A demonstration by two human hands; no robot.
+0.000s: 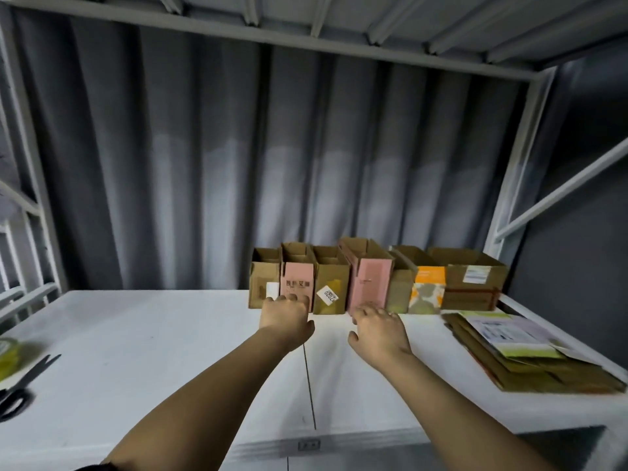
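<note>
Observed at rear: grey pleated curtain [238, 164] across the full width, bounded by a pale metal frame [509, 185] overhead and at right. Below, white worktop [153, 351] with a seam running front to back near centre. Found along its far edge, right of centre: row of open cardboard boxes [331, 283], standing upright and side by side, touching, mostly brown, one with an orange front. Noted within that row: tall pink box [372, 283] near the middle and short pink box [296, 278] second from the left end. Recorded at right, in front of the row: stack of flattened cartons [530, 365] lying flat, with printed sheets on top. Both arms extended forward. Left hand [285, 317] at the lower front of the short pink box, fingers [292, 298] loosely spread, tips against its face, holding nothing. Right hand [382, 331] at the foot of the tall pink box, fingers [368, 311] slightly bent and parted, holding nothing; contact not determinable owing to blur. Logged at the left edge: black scissors [23, 385], and beside them a yellowish tape roll [8, 355], blurred.
</note>
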